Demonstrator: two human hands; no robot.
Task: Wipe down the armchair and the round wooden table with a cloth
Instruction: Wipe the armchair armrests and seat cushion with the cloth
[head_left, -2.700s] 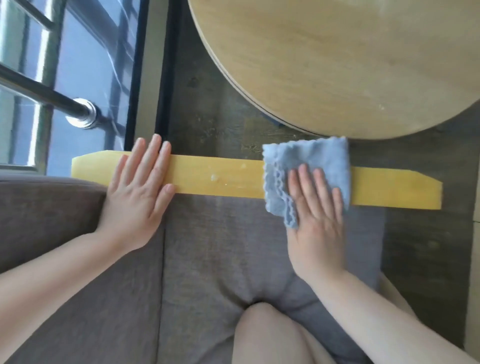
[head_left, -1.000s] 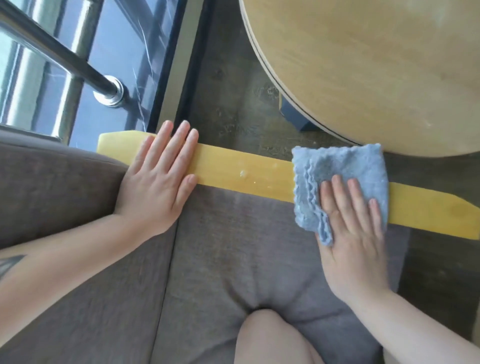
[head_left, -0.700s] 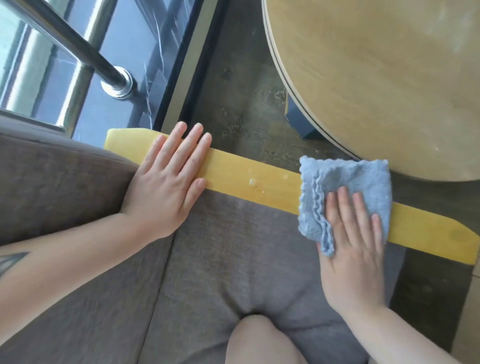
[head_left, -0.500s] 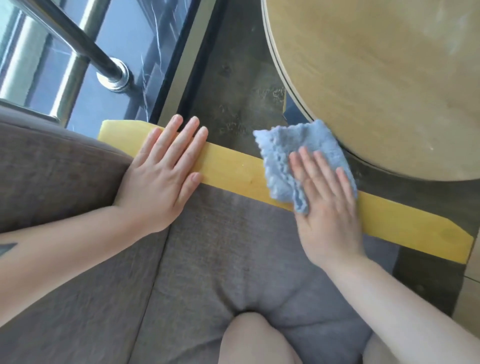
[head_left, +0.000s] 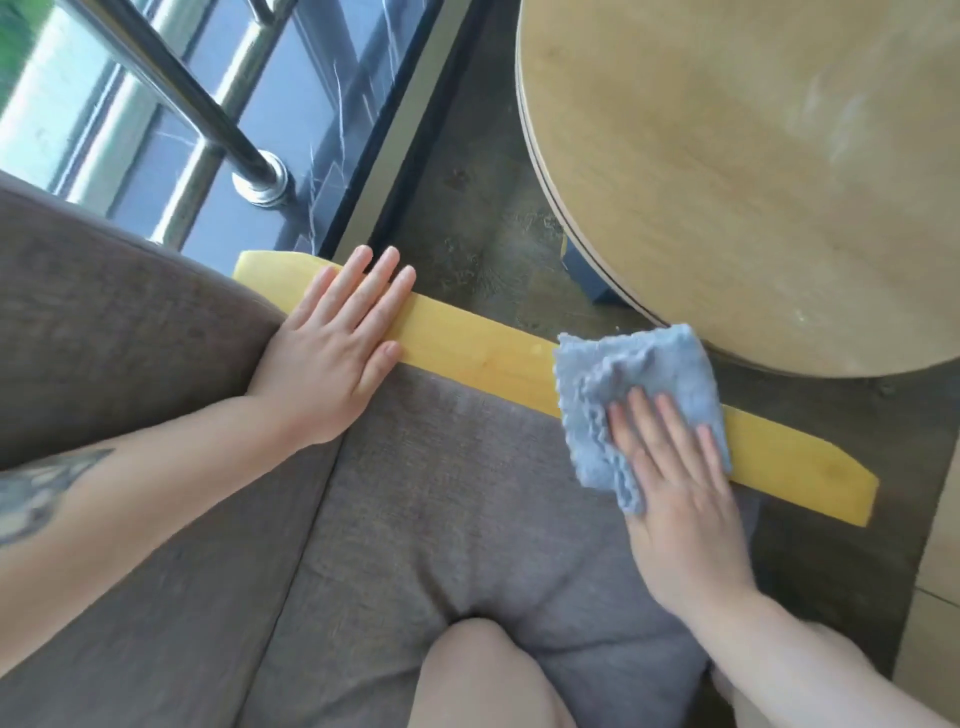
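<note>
The armchair has a grey-brown fabric seat and a yellow wooden armrest running from upper left to lower right. My left hand lies flat on the armrest's left end, fingers straight. A folded light blue cloth covers the armrest further right, and my right hand presses flat on it with straight fingers. The round wooden table fills the upper right, its edge just beyond the cloth.
A dark floor strip separates armchair and table. At the upper left are a window and a metal railing. A dark blue table base shows under the tabletop. My knee is at the bottom centre.
My right hand slid the cloth left along the armrest half a second ago, then back to the right toward the armrest's end. The left hand stayed flat on the left end.
</note>
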